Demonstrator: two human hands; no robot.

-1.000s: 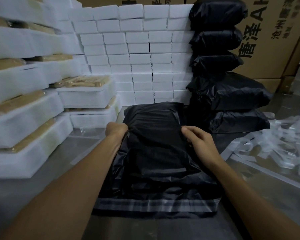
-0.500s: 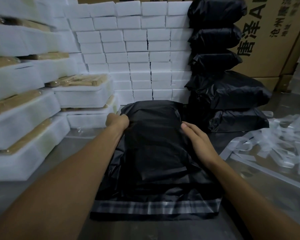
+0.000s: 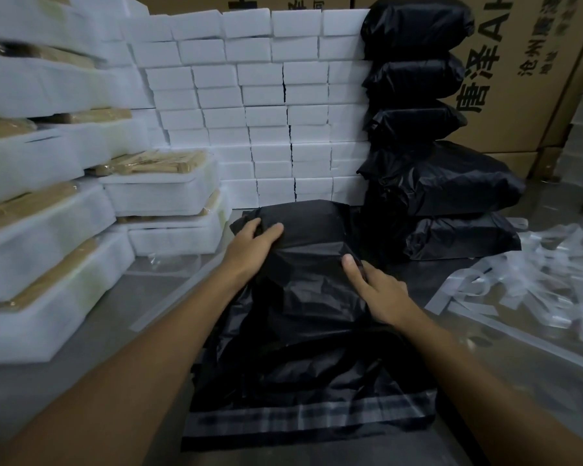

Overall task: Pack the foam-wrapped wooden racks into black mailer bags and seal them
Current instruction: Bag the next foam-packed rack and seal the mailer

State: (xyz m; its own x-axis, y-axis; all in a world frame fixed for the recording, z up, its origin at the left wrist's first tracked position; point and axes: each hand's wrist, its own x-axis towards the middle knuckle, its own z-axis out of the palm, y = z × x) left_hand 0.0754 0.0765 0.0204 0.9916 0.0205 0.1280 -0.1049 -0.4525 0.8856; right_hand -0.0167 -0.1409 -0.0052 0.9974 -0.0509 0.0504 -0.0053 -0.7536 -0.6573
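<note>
I see the filled bag (image 3: 310,297) lying on the table (image 3: 142,338), grey seal strip (image 3: 303,420) at its near end. My left hand (image 3: 249,245) rests on the bag's far left corner, fingers loosely spread, gripping nothing. My right hand (image 3: 377,290) lies flat on its right side, fingers straight. Foam-wrapped racks (image 3: 162,183) stacked left; sealed bags (image 3: 441,183) piled right.

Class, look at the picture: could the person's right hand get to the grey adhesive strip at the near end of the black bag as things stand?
Probably yes. The right hand rests on the black bag, and the adhesive strip lies exposed at the bag's near end with nothing lying on it.
</note>
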